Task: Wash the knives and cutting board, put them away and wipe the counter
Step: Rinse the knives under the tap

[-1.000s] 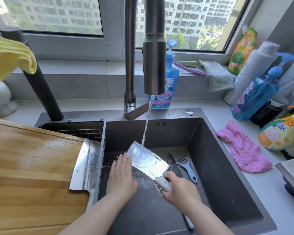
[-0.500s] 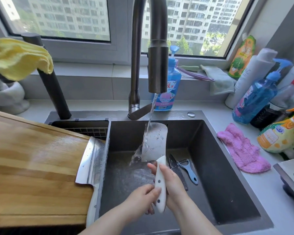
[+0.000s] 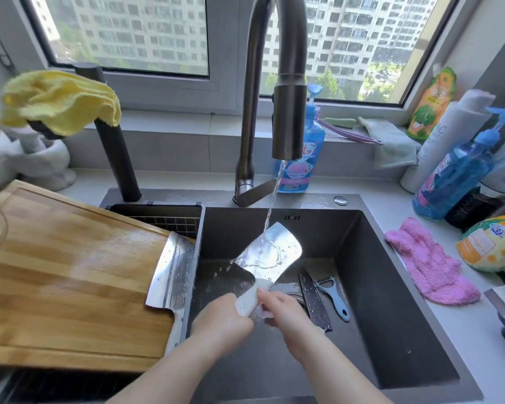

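Frame centre: both hands, left hand (image 3: 222,323) and right hand (image 3: 280,309), fingers clamped on cleaver (image 3: 267,255) handle, blade under faucet (image 3: 289,123) stream.

At the left of the frame the cutting board (image 3: 70,272) is striped in light and darker brown wood. The cloth (image 3: 60,99) at upper left is yellow, the cloth (image 3: 432,275) at right is pink. The sink (image 3: 391,301) is dark grey. The soap bottle (image 3: 306,158) at centre is blue with a pink label. The knife (image 3: 314,301) lying in the sink is black with small light speckles, the peeler (image 3: 334,295) blue-grey.

Pink cloth (image 3: 432,266) lies right of sink; blue peeler (image 3: 334,295) inside.
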The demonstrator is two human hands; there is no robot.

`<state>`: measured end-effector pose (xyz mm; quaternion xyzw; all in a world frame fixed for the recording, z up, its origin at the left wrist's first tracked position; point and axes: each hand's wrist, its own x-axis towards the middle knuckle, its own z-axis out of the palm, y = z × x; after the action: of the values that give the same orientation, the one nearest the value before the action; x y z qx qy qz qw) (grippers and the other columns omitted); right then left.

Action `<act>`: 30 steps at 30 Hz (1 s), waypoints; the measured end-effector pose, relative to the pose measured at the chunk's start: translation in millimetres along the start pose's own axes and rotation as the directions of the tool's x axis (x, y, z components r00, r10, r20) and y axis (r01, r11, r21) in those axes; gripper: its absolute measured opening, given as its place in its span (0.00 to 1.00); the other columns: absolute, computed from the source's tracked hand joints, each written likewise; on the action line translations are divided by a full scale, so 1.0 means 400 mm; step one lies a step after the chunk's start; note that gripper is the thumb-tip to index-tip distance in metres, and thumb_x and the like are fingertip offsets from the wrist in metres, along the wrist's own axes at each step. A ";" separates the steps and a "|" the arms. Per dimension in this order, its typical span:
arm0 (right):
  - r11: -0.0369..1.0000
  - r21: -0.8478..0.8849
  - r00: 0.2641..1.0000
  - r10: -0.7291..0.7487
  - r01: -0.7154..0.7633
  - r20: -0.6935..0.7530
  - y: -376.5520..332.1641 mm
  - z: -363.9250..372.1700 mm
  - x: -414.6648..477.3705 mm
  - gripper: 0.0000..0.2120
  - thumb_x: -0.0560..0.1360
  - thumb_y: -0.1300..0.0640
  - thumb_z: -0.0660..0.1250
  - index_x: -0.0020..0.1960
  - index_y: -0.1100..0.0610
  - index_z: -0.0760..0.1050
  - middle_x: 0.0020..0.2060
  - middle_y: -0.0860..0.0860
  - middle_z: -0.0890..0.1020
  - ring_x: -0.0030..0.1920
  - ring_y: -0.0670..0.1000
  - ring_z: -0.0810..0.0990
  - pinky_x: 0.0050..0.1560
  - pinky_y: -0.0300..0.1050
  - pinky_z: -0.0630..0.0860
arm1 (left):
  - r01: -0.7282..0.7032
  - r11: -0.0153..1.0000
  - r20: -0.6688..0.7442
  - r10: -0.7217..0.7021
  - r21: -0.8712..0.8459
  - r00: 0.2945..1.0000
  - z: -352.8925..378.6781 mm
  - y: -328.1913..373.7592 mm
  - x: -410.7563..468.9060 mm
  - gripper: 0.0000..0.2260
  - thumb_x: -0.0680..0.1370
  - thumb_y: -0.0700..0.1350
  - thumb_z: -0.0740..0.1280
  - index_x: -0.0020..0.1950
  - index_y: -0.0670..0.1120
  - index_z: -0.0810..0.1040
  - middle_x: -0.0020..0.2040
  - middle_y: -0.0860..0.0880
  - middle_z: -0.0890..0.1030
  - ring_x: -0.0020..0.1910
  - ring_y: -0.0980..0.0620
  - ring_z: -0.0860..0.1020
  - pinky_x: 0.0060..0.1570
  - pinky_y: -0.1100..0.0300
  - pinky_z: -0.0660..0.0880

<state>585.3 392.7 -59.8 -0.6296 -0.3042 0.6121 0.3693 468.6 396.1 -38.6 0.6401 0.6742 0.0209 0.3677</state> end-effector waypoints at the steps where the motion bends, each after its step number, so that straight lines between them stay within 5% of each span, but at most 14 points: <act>1: 0.999 -0.018 0.989 -0.050 0.048 -0.142 -0.002 -0.006 -0.002 0.07 0.78 0.56 0.60 0.43 0.56 0.74 0.40 0.50 0.75 0.41 0.48 0.71 0.40 0.41 0.67 | -0.013 0.999 -0.011 0.014 0.050 1.000 -0.005 -0.006 0.001 0.09 0.71 0.44 0.61 0.35 0.51 0.61 0.35 0.53 0.68 0.36 0.51 0.70 0.29 0.61 0.61; 4: 0.942 -0.256 0.868 -0.305 0.216 -0.391 -0.001 -0.025 0.011 0.10 0.77 0.61 0.60 0.57 0.57 0.74 0.57 0.53 0.75 0.55 0.50 0.73 0.57 0.45 0.68 | -0.044 0.992 -0.056 0.051 0.117 0.997 -0.022 -0.021 0.008 0.10 0.72 0.46 0.62 0.36 0.51 0.60 0.35 0.53 0.67 0.39 0.50 0.70 0.31 0.61 0.62; 5: 0.848 -0.453 0.826 -0.450 0.276 -0.339 0.006 -0.022 0.018 0.15 0.77 0.62 0.59 0.63 0.58 0.71 0.64 0.53 0.71 0.64 0.50 0.69 0.65 0.45 0.64 | -0.055 0.990 -0.072 0.065 0.127 0.995 -0.031 -0.027 0.012 0.10 0.72 0.47 0.62 0.36 0.51 0.60 0.35 0.54 0.67 0.39 0.50 0.70 0.31 0.61 0.62; 7: 0.478 -0.782 0.706 -0.704 0.400 -0.070 0.013 -0.010 0.028 0.23 0.73 0.64 0.56 0.67 0.59 0.66 0.68 0.55 0.70 0.69 0.51 0.62 0.70 0.45 0.60 | -0.079 0.986 -0.096 0.094 0.150 0.991 -0.058 -0.037 0.020 0.11 0.72 0.47 0.62 0.35 0.51 0.60 0.35 0.54 0.68 0.38 0.50 0.70 0.31 0.61 0.62; 10: 0.001 -0.901 0.673 -0.665 0.434 0.324 0.015 -0.016 0.061 0.31 0.61 0.55 0.52 0.64 0.55 0.66 0.62 0.53 0.78 0.65 0.50 0.67 0.70 0.45 0.53 | -0.096 0.974 -0.119 0.122 0.203 0.985 -0.103 -0.051 0.029 0.08 0.72 0.49 0.63 0.37 0.51 0.64 0.36 0.53 0.70 0.39 0.50 0.72 0.32 0.61 0.64; 12: -0.117 -0.905 0.697 -0.599 0.409 0.393 -0.003 -0.024 0.087 0.33 0.60 0.55 0.51 0.66 0.54 0.65 0.64 0.51 0.77 0.66 0.50 0.68 0.71 0.44 0.48 | -0.096 0.962 -0.136 0.135 0.257 0.982 -0.127 -0.061 0.030 0.06 0.71 0.49 0.63 0.39 0.51 0.66 0.37 0.54 0.71 0.39 0.51 0.72 0.30 0.62 0.63; 13: -0.099 -0.915 0.723 -0.581 0.392 0.373 -0.018 -0.029 0.095 0.33 0.61 0.57 0.52 0.67 0.55 0.64 0.66 0.51 0.74 0.68 0.50 0.66 0.71 0.44 0.47 | -0.094 0.956 -0.145 0.138 0.276 0.980 -0.137 -0.067 0.029 0.05 0.71 0.48 0.63 0.40 0.51 0.67 0.38 0.54 0.71 0.39 0.52 0.72 0.29 0.63 0.62; 16: 0.176 -0.955 0.803 -0.588 0.240 0.094 -0.041 -0.036 0.137 0.33 0.71 0.61 0.59 0.74 0.58 0.52 0.75 0.54 0.55 0.75 0.52 0.52 0.75 0.45 0.45 | -0.090 0.930 -0.158 0.155 0.357 0.975 -0.153 -0.081 0.026 0.07 0.70 0.48 0.63 0.37 0.52 0.65 0.35 0.54 0.70 0.36 0.53 0.70 0.27 0.63 0.60; 18: 0.239 -0.957 0.856 -0.517 0.163 0.016 -0.047 -0.022 0.140 0.37 0.73 0.59 0.61 0.76 0.59 0.45 0.76 0.54 0.45 0.76 0.53 0.45 0.74 0.45 0.38 | -0.088 0.911 -0.164 0.166 0.403 0.972 -0.159 -0.086 0.027 0.09 0.70 0.49 0.62 0.34 0.53 0.62 0.33 0.55 0.68 0.35 0.53 0.69 0.26 0.63 0.58; 20: 0.177 -0.960 0.806 -0.588 0.215 0.072 -0.024 0.002 0.141 0.41 0.66 0.56 0.66 0.74 0.63 0.53 0.75 0.57 0.54 0.75 0.59 0.55 0.72 0.44 0.37 | -0.084 0.904 -0.178 0.173 0.420 0.969 -0.165 -0.088 0.033 0.11 0.70 0.48 0.63 0.33 0.53 0.61 0.33 0.55 0.68 0.35 0.54 0.68 0.26 0.64 0.57; 23: 0.010 -0.946 0.758 -0.601 0.323 0.253 -0.001 0.038 0.152 0.39 0.54 0.46 0.60 0.63 0.59 0.66 0.60 0.54 0.79 0.62 0.54 0.77 0.68 0.47 0.61 | -0.099 0.902 -0.174 0.187 0.419 0.967 -0.168 -0.088 0.047 0.08 0.71 0.49 0.63 0.36 0.54 0.65 0.33 0.55 0.68 0.33 0.55 0.68 0.26 0.65 0.58; 25: 0.049 -0.934 0.778 -0.570 0.353 0.264 -0.022 0.027 0.141 0.34 0.61 0.50 0.55 0.66 0.59 0.65 0.64 0.54 0.76 0.64 0.51 0.76 0.64 0.47 0.72 | -0.114 0.904 -0.164 0.197 0.412 0.967 -0.165 -0.083 0.052 0.04 0.71 0.50 0.63 0.41 0.54 0.68 0.33 0.56 0.68 0.35 0.55 0.69 0.27 0.65 0.60; 28: 0.135 -0.954 0.806 -0.574 0.267 0.144 -0.047 -0.001 0.154 0.34 0.71 0.62 0.57 0.75 0.61 0.50 0.76 0.55 0.54 0.76 0.52 0.52 0.76 0.43 0.46 | -0.138 0.908 -0.159 0.216 0.396 0.963 -0.155 -0.077 0.056 0.05 0.71 0.50 0.64 0.45 0.56 0.70 0.33 0.57 0.68 0.39 0.54 0.71 0.28 0.67 0.61; 30: 0.108 -0.914 0.726 -0.647 0.390 0.234 -0.042 0.012 0.150 0.31 0.68 0.63 0.56 0.71 0.63 0.59 0.71 0.57 0.65 0.73 0.55 0.62 0.75 0.47 0.55 | -0.155 0.914 -0.154 0.226 0.374 0.962 -0.149 -0.073 0.060 0.05 0.71 0.50 0.64 0.44 0.56 0.69 0.34 0.57 0.69 0.39 0.54 0.71 0.28 0.67 0.61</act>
<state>585.5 452.3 -78.5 -0.6346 -0.7513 0.0762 0.1646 415.1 438.2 -21.1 0.7541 0.6334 -0.0044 0.1734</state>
